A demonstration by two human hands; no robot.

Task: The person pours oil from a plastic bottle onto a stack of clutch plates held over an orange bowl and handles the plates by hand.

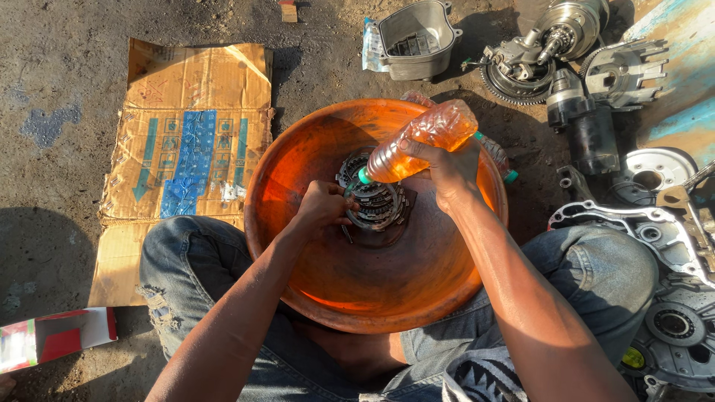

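A wide orange bowl (417, 286) rests between my knees on the ground. In its bottom lies a stack of toothed metal clutch plates (376, 199). My left hand (322, 210) grips the edge of that stack. My right hand (449, 170) holds a clear plastic bottle (418, 141) of orange liquid, tipped so its green neck points down at the plates. A second bottle with a green cap (500, 161) lies behind the bowl's far rim, mostly hidden.
Flattened cardboard (186, 141) lies on the dirt to the left. Engine parts crowd the right: a grey casing (415, 39), a gear assembly (521, 67), a starter motor (588, 126), an engine cover (663, 238). A red-and-white carton (56, 336) sits lower left.
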